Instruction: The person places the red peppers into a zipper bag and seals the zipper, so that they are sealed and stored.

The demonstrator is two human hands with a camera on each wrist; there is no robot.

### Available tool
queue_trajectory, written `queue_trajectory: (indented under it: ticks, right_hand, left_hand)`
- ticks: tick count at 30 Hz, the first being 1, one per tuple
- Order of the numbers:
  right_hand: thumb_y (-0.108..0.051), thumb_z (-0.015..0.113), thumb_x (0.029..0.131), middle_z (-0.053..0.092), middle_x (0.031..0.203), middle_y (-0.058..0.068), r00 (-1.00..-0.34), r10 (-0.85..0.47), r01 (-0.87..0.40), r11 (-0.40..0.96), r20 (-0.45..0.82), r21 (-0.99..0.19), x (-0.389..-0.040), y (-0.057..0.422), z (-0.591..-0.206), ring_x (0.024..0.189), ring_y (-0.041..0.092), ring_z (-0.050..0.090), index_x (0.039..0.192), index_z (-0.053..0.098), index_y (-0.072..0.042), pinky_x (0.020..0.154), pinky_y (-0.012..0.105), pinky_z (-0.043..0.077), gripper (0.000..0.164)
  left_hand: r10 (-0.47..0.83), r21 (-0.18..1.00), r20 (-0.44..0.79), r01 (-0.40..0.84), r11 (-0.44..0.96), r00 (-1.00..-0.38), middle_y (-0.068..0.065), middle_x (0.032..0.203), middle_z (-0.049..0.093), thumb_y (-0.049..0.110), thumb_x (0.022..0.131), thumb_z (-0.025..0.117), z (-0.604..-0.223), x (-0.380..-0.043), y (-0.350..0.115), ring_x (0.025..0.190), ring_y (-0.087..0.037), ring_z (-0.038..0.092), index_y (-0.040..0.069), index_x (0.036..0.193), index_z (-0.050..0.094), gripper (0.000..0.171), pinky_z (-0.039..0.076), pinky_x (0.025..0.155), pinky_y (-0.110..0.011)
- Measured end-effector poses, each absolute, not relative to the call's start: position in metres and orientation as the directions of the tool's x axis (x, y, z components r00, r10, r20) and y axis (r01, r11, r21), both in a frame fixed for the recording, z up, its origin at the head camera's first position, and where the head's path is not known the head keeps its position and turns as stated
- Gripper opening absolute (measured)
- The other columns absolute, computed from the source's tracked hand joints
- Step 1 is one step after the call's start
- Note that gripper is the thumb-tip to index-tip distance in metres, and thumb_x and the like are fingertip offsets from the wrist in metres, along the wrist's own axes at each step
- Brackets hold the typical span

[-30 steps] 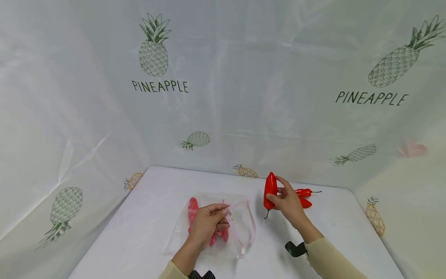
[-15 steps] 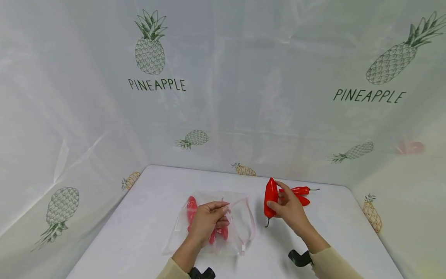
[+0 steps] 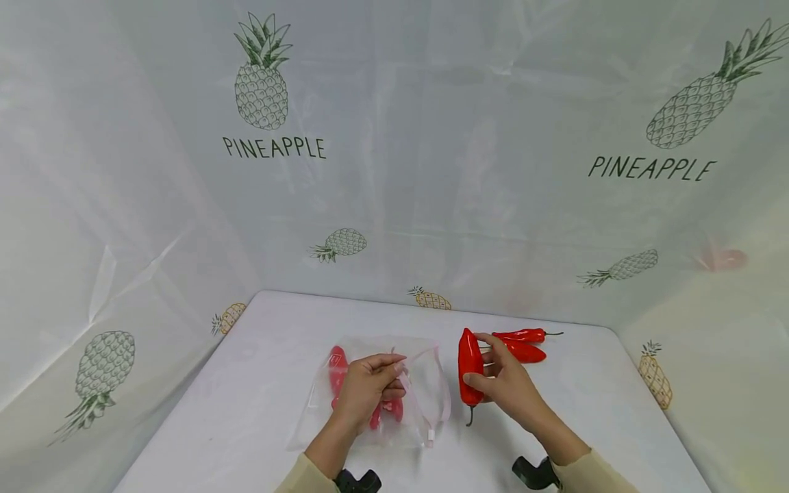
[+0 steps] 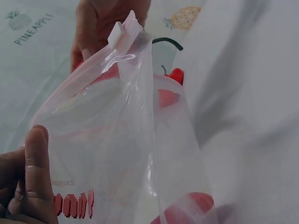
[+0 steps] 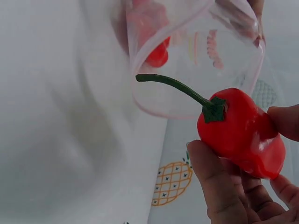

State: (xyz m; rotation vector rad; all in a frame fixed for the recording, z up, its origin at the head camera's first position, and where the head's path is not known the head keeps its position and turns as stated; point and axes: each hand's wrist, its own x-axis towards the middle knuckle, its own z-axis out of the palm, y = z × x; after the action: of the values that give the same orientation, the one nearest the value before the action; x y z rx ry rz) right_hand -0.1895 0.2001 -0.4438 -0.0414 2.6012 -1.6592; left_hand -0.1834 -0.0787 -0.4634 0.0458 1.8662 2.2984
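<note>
My left hand (image 3: 368, 389) pinches the rim of a clear zip bag (image 4: 107, 135) with pink edging and a white slider (image 4: 115, 35). The bag's mouth gapes toward the right, and a red pepper (image 3: 337, 368) with other red pieces shows inside. Just right of the mouth, my right hand (image 3: 507, 383) grips a large red pepper (image 3: 470, 366) between thumb and fingers. It stands roughly upright with the tip up, its green stem (image 5: 173, 84) hanging below and pointing at the bag opening in the right wrist view.
Two more red peppers, one long and thin (image 3: 527, 335) and one beside it (image 3: 525, 352), lie on the white table (image 3: 265, 356) behind my right hand. A pineapple-printed sheet (image 3: 431, 171) rises behind the table and at both sides.
The right hand has brought its red pepper down and slightly toward me, nearer the bag, uncovering more of the two peppers behind. The left hand keeps its pinch on the rim.
</note>
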Motion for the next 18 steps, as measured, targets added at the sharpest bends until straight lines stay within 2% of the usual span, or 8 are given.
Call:
queue_trajectory:
  ticks: [8,18]
  right_hand:
    - [-0.01,0.09,0.078,0.061,0.118,0.015,-0.995,-0.074,0.019,0.45,-0.059,-0.893,-0.18,0.186,-0.438,0.103,0.029,0.064,0.151,0.046,-0.017,0.065,0.039,0.067,0.086]
    - [-0.013,0.092,0.075,0.062,0.115,0.012,-0.993,-0.091,0.02,0.478,-0.072,-0.878,-0.174,0.179,-0.438,0.101,0.028,0.063,0.149,0.049,-0.019,0.063,0.038,0.066,0.086]
  left_hand:
    - [0.152,0.977,-0.079,-0.108,-0.187,-0.985,-0.004,0.085,0.073,0.015,0.1,0.074,-0.462,-0.184,-0.078,0.068,-0.01,0.072,-0.008,0.129,0.069,0.037,0.065,0.068,-0.026]
    - [0.144,0.979,-0.083,-0.108,-0.173,-0.986,-0.004,0.083,0.072,0.016,0.1,0.074,-0.458,-0.183,-0.078,0.065,-0.011,0.072,-0.004,0.127,0.072,0.033,0.063,0.064,-0.023]
